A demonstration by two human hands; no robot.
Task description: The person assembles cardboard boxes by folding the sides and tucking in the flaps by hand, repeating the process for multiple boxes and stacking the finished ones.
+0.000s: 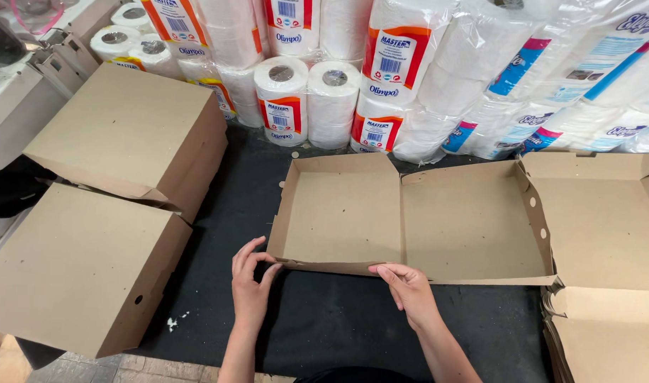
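Flat box blank (409, 220) on bench (324, 319): near flap pinched by left hand (250, 280) and right hand (409, 287); folding judged underway, flap-raising required next.

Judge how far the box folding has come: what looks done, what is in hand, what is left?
Done: two closed cardboard boxes sit at the left. In hand: the left hand and right hand pinch the near flap of an open box blank, its side walls only partly raised. Left: a stack of flat blanks waits at the right.
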